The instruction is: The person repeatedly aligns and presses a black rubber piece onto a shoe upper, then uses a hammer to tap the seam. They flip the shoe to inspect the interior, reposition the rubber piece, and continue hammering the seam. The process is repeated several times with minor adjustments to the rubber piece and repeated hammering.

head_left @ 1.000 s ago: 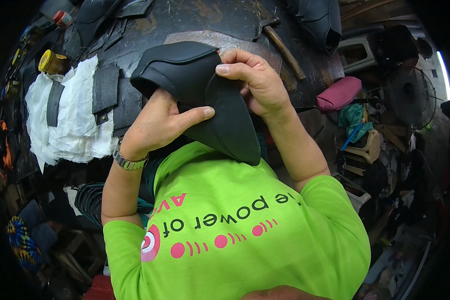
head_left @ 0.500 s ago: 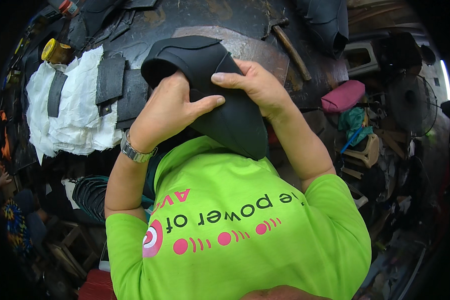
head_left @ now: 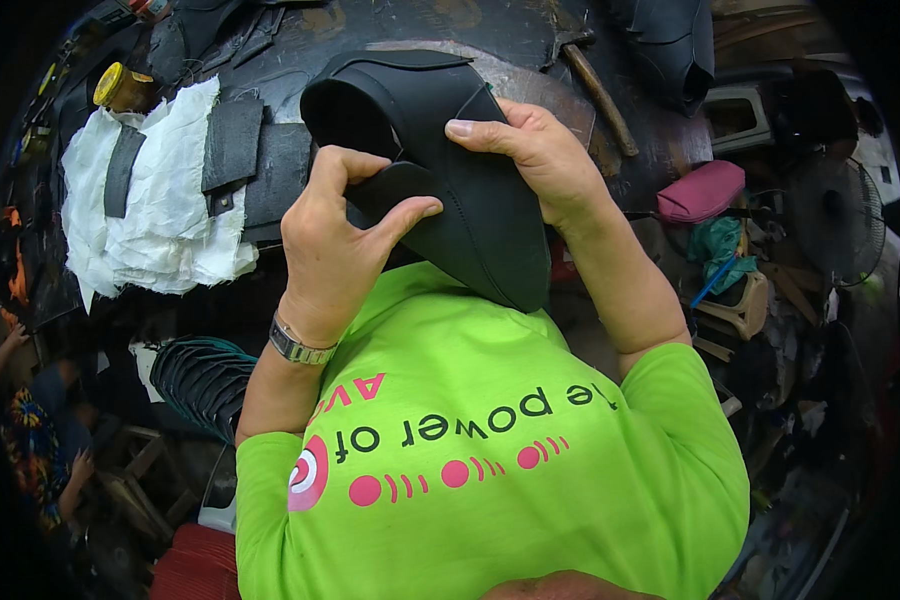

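Observation:
A black shoe upper [head_left: 482, 225], with a stitched seam along its front, is held over my lap, its toe pointing down toward my shirt. My right hand [head_left: 548, 160] is closed round its right side, thumb on the outer face and fingers hidden behind. With the left hand [head_left: 345, 225] I grip the edge of the tongue [head_left: 395, 187]; the index finger reaches into the opening and the thumb lies on the front. The heel end and its wide opening [head_left: 348, 115] face the table.
White cloth [head_left: 160, 210] with dark material pieces [head_left: 232, 145] lies at the left of the dark table, near a yellow jar [head_left: 122, 88]. A hammer [head_left: 600, 100] and another black shoe upper [head_left: 670, 50] lie to the far right. A pink pouch [head_left: 702, 192] and a fan [head_left: 832, 215] are further right. Another person [head_left: 45, 430] is at the left.
My left hand has drawn back out of the shoe opening and now pinches the tongue edge. The shoe upper has shifted slightly in view, and the right hand keeps its grip.

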